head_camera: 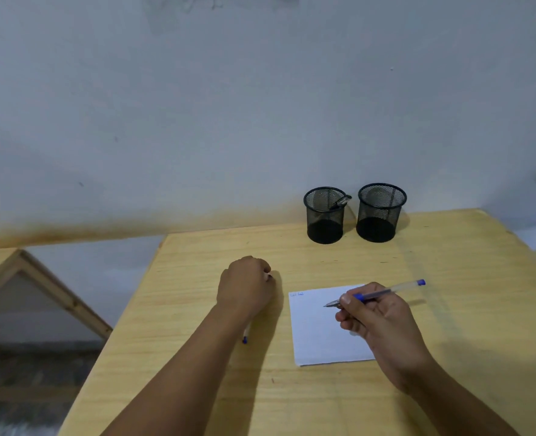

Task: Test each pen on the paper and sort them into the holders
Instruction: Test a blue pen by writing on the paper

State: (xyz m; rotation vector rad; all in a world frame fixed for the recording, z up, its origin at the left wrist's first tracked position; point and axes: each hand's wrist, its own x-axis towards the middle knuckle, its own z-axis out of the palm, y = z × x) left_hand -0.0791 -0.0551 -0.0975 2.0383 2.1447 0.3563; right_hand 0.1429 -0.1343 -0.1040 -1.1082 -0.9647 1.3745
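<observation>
My right hand (376, 322) pinches a blue pen (383, 292) between thumb and fingertips, tip aimed down over the upper half of the paper (320, 335), cap end angled up and away past the paper's right edge. I cannot tell whether the tip touches the sheet or hangs just above it. A small blue scribble (296, 294) sits in the paper's top left corner.

My left hand (244, 286) rests curled into a loose fist on the table (449, 262), just left of the paper. A second pen (245, 336) pokes out below my wrist, left of the paper, only its blue end showing; whether my fingers actually grip it I cannot tell, as they are hidden under the knuckles.

Beyond the paper, near the wall, stand two black mesh holders. The left holder (324, 215) has one pen (340, 201) leaning on its rim; the right holder (380, 212) looks empty.

Nothing pins the paper down, so I judge a hard stroke could drag it sideways and smear the mark. The pen under my left wrist could roll toward the table's left edge if I lift that arm carelessly. And the holders stand close together, so a hasty drop could land this pen in the wrong one
</observation>
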